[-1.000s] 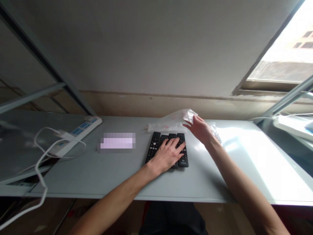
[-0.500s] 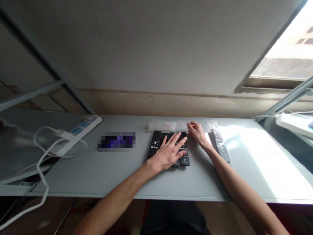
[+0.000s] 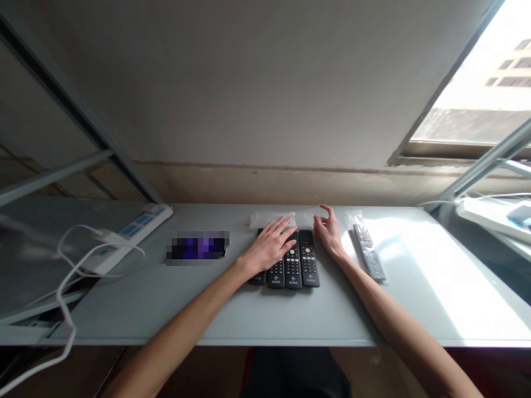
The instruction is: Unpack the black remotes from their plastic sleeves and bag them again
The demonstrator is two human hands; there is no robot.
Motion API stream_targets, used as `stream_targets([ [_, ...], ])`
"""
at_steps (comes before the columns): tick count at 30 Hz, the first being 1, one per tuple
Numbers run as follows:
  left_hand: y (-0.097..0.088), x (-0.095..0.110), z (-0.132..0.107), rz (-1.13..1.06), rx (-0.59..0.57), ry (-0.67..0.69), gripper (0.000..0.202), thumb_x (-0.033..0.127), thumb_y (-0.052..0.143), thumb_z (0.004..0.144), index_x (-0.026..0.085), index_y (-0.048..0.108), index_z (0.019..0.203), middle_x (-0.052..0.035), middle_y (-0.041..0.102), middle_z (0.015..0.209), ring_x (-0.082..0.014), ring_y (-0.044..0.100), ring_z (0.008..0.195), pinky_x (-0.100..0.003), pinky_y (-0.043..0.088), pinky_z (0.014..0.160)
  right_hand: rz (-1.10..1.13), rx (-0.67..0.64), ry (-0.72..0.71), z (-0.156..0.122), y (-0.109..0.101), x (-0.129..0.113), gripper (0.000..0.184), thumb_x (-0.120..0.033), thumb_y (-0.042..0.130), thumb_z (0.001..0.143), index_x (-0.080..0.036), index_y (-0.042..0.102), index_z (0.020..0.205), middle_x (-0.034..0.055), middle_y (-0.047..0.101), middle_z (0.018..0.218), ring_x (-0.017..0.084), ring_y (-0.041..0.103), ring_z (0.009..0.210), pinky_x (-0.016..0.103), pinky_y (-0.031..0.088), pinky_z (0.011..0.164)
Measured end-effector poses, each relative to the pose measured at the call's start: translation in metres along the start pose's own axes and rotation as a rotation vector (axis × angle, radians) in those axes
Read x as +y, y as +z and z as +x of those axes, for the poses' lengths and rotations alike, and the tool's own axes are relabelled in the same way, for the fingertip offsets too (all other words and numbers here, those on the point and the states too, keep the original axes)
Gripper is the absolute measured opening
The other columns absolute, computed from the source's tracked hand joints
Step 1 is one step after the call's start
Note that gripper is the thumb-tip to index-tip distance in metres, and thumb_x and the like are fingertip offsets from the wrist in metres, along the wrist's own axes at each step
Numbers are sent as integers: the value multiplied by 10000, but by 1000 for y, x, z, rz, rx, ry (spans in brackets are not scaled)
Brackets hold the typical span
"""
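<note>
Several black remote controls [image 3: 293, 271] lie side by side on the grey desk. My left hand [image 3: 271, 243] rests across the upper parts of those at the left, palm down with its fingers spread, hiding some of their buttons. The rightmost remote control [image 3: 308, 258] of the row is uncovered, with a narrow gap on its left. Just to its right is my right hand [image 3: 328, 229], fingers loosely bent and apart, with nothing visible in them. Behind both hands is a clear plastic bag [image 3: 305, 218]. One more remote control [image 3: 368, 251], wrapped in clear plastic, lies right of my right hand.
A white power strip [image 3: 124, 240] with a looping white cable [image 3: 68, 287] is at the desk's left. A pixelated dark, purple-lit object [image 3: 198, 248] lies left of the remotes. A wall stands behind the desk [image 3: 232, 320]; a white object [image 3: 489, 218] is at far right.
My left hand has shifted left across the row, uncovering the remotes on the right. My right hand stays beside the row, its fingers slightly more raised. The view has tilted a little.
</note>
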State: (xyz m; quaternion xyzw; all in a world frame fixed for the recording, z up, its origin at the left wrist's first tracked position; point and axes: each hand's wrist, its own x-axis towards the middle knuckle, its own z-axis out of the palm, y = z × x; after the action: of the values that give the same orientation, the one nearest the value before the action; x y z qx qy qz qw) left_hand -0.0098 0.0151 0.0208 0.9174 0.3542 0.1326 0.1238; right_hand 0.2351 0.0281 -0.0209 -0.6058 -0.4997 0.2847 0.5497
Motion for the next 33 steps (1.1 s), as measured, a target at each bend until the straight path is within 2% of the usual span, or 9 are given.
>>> stream_targets([
  [4, -1, -34, 1, -23, -124, -66, 621, 586, 243, 1145, 295, 422, 1664, -37, 227, 1795, -275, 161, 1685, -547, 171, 1361, -38, -14, -43, -1, 2, 0, 616, -501, 562, 901, -203, 449, 1428, -82, 540, 644, 191, 539, 564, 298, 465, 567],
  [10, 4, -55, -8, -92, -114, -150, 645, 619, 204, 1138, 327, 343, 1697, 2, 236, 1787, -280, 83, 1695, -569, 127, 1362, -194, 19, -145, 3, 2, 6, 533, -392, 591, 892, -187, 552, 1382, -41, 546, 712, 212, 536, 661, 370, 507, 721],
  [14, 5, -57, -10, -86, -45, -159, 653, 610, 207, 1140, 291, 398, 1677, -6, 256, 1786, -286, 10, 1698, -589, 39, 1369, -324, 46, -284, 1, 3, 4, 419, -317, 582, 925, -214, 674, 1320, 130, 646, 1133, 304, 598, 1076, 517, 481, 1046],
  [16, 6, -57, -11, -74, -12, -172, 650, 605, 223, 1140, 280, 426, 1665, -13, 260, 1787, -293, -10, 1697, -597, 22, 1367, -431, -34, -404, -2, 4, 4, 364, -333, 529, 1004, -250, 727, 1299, 158, 631, 1337, 334, 558, 1263, 557, 438, 1141],
  [18, 8, -58, -11, -68, -12, -201, 633, 590, 242, 1141, 280, 450, 1652, -17, 270, 1786, -306, 2, 1697, -608, 29, 1365, -513, -169, -467, -4, 6, 7, 396, -379, 467, 1068, -283, 732, 1347, 138, 628, 1461, 343, 533, 1381, 578, 425, 1187],
  [21, 13, -59, -11, -70, -41, -255, 599, 542, 281, 1141, 285, 436, 1660, -18, 258, 1790, -324, 53, 1694, -619, 49, 1363, -532, -345, -402, -4, 6, 16, 505, -475, 390, 1108, -291, 645, 1503, 100, 602, 1581, 339, 459, 1538, 592, 373, 1261],
  [25, 16, -60, -11, -66, -39, -284, 577, 500, 314, 1131, 308, 426, 1663, -4, 266, 1788, -319, 110, 1690, -620, 74, 1364, -550, -459, -317, -2, 4, 28, 622, -566, 322, 1110, -247, 590, 1572, 105, 485, 1687, 353, 339, 1627, 610, 277, 1315],
  [27, 17, -61, -12, -70, -34, -281, 572, 492, 311, 1128, 311, 436, 1657, -1, 284, 1782, -309, 140, 1687, -612, 87, 1366, -554, -466, -309, -1, 4, 29, 643, -589, 318, 1102, -239, 606, 1559, 109, 460, 1700, 362, 316, 1635, 618, 269, 1315],
  [33, 16, -60, -13, -71, -15, -282, 571, 490, 282, 1136, 286, 478, 1633, -12, 324, 1769, -309, 147, 1685, -593, 97, 1369, -517, -358, -325, -3, 4, 18, 632, -581, 304, 1104, -225, 686, 1460, 122, 560, 1629, 328, 400, 1596, 565, 316, 1304],
])
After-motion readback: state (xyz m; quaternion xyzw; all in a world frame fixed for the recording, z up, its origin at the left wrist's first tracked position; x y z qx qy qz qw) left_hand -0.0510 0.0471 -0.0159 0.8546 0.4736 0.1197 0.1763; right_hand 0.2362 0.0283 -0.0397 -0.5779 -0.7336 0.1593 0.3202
